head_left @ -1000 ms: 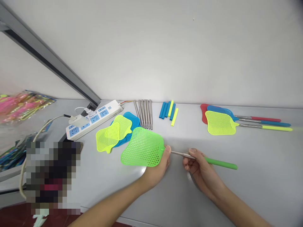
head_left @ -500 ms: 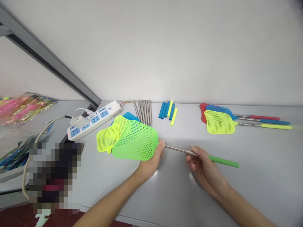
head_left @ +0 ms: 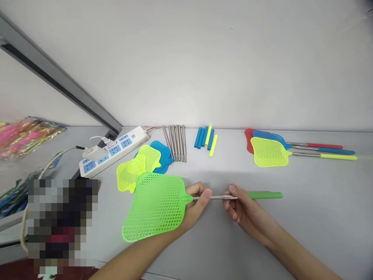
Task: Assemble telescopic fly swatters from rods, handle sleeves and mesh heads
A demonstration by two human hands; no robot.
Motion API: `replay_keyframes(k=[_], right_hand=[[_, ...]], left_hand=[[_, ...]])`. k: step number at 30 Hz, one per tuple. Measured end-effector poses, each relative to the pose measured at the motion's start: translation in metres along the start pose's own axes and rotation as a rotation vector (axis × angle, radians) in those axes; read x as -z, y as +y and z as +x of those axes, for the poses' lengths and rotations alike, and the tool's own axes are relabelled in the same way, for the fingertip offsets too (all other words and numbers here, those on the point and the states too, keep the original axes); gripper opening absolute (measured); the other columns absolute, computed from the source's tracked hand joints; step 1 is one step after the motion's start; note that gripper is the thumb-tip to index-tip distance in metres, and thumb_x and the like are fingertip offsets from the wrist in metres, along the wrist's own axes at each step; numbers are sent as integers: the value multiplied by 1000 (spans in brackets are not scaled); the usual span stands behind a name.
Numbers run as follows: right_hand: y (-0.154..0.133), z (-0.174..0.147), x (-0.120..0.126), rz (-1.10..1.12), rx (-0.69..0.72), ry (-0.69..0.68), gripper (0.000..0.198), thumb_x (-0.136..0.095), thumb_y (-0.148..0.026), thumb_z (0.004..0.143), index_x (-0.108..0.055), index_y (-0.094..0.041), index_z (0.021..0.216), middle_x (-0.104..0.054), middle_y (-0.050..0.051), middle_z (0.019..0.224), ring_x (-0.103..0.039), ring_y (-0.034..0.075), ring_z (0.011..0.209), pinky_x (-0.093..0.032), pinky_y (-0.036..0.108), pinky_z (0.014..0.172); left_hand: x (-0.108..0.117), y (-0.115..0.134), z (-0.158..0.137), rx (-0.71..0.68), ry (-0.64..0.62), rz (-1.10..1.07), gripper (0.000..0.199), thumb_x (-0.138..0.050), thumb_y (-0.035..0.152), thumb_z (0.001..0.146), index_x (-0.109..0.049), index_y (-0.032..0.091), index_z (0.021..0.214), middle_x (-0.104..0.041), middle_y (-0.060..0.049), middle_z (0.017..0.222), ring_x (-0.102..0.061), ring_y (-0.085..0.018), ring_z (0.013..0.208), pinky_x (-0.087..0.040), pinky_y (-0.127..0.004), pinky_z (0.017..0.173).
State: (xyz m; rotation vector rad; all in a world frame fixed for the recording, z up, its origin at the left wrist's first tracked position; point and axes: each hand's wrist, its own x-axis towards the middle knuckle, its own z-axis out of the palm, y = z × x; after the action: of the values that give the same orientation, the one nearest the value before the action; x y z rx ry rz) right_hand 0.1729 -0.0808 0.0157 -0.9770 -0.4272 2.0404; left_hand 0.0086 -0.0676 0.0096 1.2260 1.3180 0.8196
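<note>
A green fly swatter [head_left: 159, 206] with a mesh head, a metal rod and a green grip is held across in front of me. My left hand [head_left: 196, 206] pinches its rod just right of the head's neck. Fingers of my right hand [head_left: 243, 206] are closed on the rod beside the green grip. Behind the green head lie loose yellow swatter heads [head_left: 131, 173] and blue swatter heads [head_left: 164, 153], partly overlapping. Several metal rods [head_left: 178, 144] lie side by side at the wall, with blue grip sleeves [head_left: 201, 138] and yellow grip sleeves [head_left: 213, 146] to their right.
On the right lie a yellow swatter [head_left: 269, 151], a blue swatter [head_left: 336, 150] and a red swatter [head_left: 325, 146]. A white power strip [head_left: 115, 151] with plugs and a cable [head_left: 40, 175] stands left. Bagged pink items [head_left: 29, 136] lie beyond the metal frame [head_left: 64, 81].
The swatter's head has turned and come nearer to me, uncovering more of the loose heads and rods. My left hand now pinches the rod, and the hands are closer together.
</note>
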Motion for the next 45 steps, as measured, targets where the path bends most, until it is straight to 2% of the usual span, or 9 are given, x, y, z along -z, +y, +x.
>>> replay_keyframes(k=[3, 6, 8, 11, 15, 18, 26, 37, 45], right_hand=[[4, -2, -6, -14, 8, -92, 25, -44, -37, 78, -53, -16, 68, -54, 2, 61, -45, 8, 46, -33, 20, 43], [7, -4, -10, -35, -1, -183, 30, -39, -38, 80, -55, -15, 73, -55, 5, 65, -48, 10, 52, -36, 23, 49], [9, -4, -9, -35, 7, -206, 27, -39, -36, 81, -54, -15, 72, -55, 4, 66, -48, 11, 55, -36, 24, 52], [12, -3, -5, -55, 37, -176, 20, -47, -31, 79, -47, -16, 65, -52, 1, 59, -44, 8, 51, -32, 21, 50], [15, -3, -3, -129, 39, -71, 26, -49, -30, 77, -38, -17, 58, -47, -3, 49, -36, 6, 43, -25, 19, 44], [14, -3, -5, -161, 23, -25, 27, -48, -34, 77, -38, -17, 58, -47, -3, 50, -36, 6, 42, -22, 20, 41], [11, 1, -4, -126, 17, -16, 25, -47, -36, 76, -42, -17, 61, -47, -2, 50, -35, 6, 39, -19, 20, 37], [8, 2, -4, -100, 18, -24, 23, -50, -34, 75, -44, -17, 61, -48, -2, 52, -35, 6, 41, -21, 19, 38], [4, 3, -2, -111, -21, 0, 26, -52, -36, 73, -43, -17, 58, -49, -2, 51, -33, 5, 39, -18, 19, 36]], left_hand=[[-6, 6, -1, -126, -95, 94, 35, -46, 38, 75, -38, 17, 49, -34, 4, 45, -32, -8, 45, -24, -22, 46], [-12, 11, -4, -84, -299, -46, 37, -35, 38, 81, -39, 16, 51, -45, 1, 46, -42, -9, 46, -30, -22, 49], [-15, 11, -6, -41, -375, -125, 40, -29, 37, 83, -41, 16, 51, -48, 0, 47, -44, -10, 45, -31, -22, 49], [-18, 9, -7, 13, -383, -145, 44, -31, 39, 82, -47, 15, 50, -46, 1, 45, -34, -7, 40, -26, -22, 45], [-20, 7, -7, 145, -445, -244, 42, -33, 39, 81, -50, 14, 51, -33, 4, 40, -24, -7, 38, -20, -22, 41], [-21, 8, -5, 189, -447, -295, 41, -33, 37, 80, -48, 14, 50, -30, 4, 39, -24, -7, 39, -17, -22, 39], [-23, 4, -1, 167, -422, -297, 40, -30, 36, 81, -48, 14, 52, -26, 5, 40, -24, -7, 39, -19, -22, 39], [-22, 4, 2, 191, -419, -397, 36, -35, 36, 78, -46, 14, 50, -25, 6, 41, -24, -6, 38, -20, -21, 39], [-21, 10, 3, 165, -448, -314, 40, -32, 38, 79, -48, 14, 52, -24, 6, 40, -23, -6, 38, -19, -22, 38]])
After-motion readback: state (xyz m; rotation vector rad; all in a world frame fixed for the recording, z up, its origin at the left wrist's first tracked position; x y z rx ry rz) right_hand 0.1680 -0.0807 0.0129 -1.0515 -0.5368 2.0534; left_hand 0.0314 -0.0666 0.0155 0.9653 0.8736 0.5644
